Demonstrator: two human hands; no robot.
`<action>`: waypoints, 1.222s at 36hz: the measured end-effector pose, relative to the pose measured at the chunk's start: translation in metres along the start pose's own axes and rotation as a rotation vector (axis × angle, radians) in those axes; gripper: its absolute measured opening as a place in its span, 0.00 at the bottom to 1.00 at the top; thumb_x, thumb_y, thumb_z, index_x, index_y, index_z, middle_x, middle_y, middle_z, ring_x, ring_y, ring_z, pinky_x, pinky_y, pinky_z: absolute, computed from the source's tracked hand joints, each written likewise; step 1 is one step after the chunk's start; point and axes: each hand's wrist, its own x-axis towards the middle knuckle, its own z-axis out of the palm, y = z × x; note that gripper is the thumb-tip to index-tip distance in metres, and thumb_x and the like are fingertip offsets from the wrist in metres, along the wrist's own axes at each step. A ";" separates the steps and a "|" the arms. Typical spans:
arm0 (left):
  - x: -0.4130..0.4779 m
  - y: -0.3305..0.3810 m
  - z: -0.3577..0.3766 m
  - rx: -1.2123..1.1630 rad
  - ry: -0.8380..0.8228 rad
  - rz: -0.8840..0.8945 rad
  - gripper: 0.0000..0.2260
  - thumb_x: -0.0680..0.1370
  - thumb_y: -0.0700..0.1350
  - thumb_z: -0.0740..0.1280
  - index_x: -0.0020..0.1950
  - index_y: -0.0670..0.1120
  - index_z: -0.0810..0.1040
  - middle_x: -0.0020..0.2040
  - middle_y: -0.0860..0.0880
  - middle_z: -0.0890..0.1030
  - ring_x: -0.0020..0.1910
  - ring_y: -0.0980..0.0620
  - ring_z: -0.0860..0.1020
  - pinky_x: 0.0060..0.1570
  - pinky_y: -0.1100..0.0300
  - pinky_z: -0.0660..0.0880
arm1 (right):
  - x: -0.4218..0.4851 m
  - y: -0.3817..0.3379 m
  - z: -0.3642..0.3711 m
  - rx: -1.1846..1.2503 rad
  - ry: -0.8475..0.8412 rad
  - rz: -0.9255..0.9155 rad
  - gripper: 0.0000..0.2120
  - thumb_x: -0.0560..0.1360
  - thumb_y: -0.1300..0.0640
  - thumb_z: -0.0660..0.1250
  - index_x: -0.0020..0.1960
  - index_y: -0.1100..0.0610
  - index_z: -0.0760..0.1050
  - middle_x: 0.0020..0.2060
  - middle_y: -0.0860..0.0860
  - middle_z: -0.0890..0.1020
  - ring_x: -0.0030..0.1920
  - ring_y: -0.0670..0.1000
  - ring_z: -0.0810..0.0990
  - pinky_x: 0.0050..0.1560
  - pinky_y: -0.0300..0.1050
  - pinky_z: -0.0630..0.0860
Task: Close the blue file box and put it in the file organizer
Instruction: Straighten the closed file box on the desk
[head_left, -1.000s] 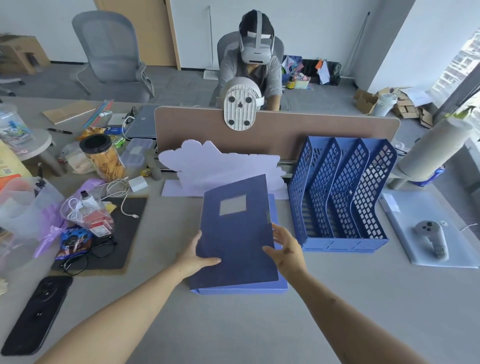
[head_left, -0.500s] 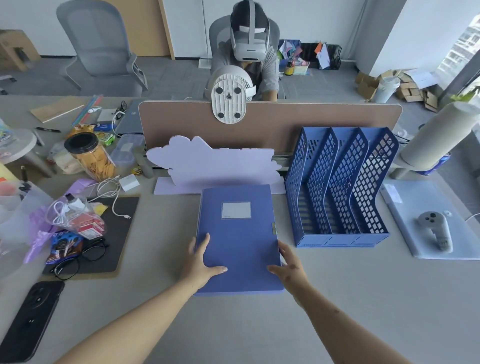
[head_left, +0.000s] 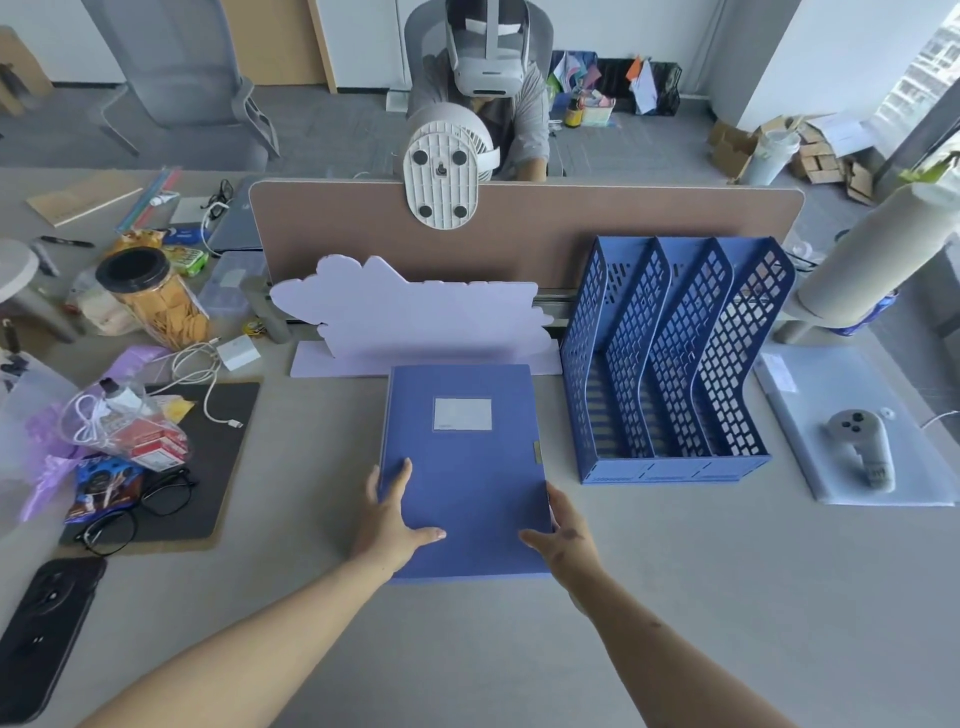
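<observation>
The blue file box lies flat on the grey desk in front of me, its lid down and a white label on top. My left hand rests on its near left part, fingers spread, thumb on the lid. My right hand is at its near right edge, thumb on the lid and fingers along the side. The blue mesh file organizer stands just right of the box, with three upright slots that hold nothing.
A lilac cloud-shaped board stands behind the box against the brown desk divider. Left are a black mat with glasses, cables and snack bags, and a biscuit jar. Right lies a grey controller on a pale folder. A person sits beyond the divider.
The raised lid came down flat onto the box. Both hands moved from the lid's edges to the box's near corners and stay there.
</observation>
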 end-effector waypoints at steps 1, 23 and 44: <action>0.001 0.001 -0.002 0.020 -0.009 -0.004 0.49 0.68 0.49 0.80 0.80 0.61 0.52 0.81 0.50 0.43 0.76 0.47 0.64 0.51 0.60 0.72 | 0.001 0.000 0.001 -0.012 0.005 0.003 0.38 0.70 0.69 0.69 0.76 0.53 0.60 0.72 0.47 0.67 0.73 0.46 0.64 0.65 0.39 0.65; 0.031 0.032 -0.025 0.354 -0.228 -0.142 0.68 0.58 0.61 0.82 0.74 0.68 0.28 0.82 0.41 0.40 0.81 0.38 0.49 0.74 0.43 0.63 | 0.028 -0.038 0.003 -0.417 0.018 0.067 0.46 0.71 0.50 0.71 0.75 0.36 0.41 0.70 0.53 0.68 0.58 0.58 0.75 0.52 0.49 0.75; -0.002 0.008 -0.040 -0.069 -0.011 0.064 0.71 0.54 0.47 0.87 0.76 0.69 0.36 0.80 0.42 0.48 0.80 0.43 0.50 0.69 0.47 0.66 | 0.002 -0.058 0.026 -0.074 0.113 -0.141 0.32 0.71 0.60 0.71 0.69 0.44 0.61 0.63 0.47 0.63 0.63 0.47 0.67 0.62 0.46 0.67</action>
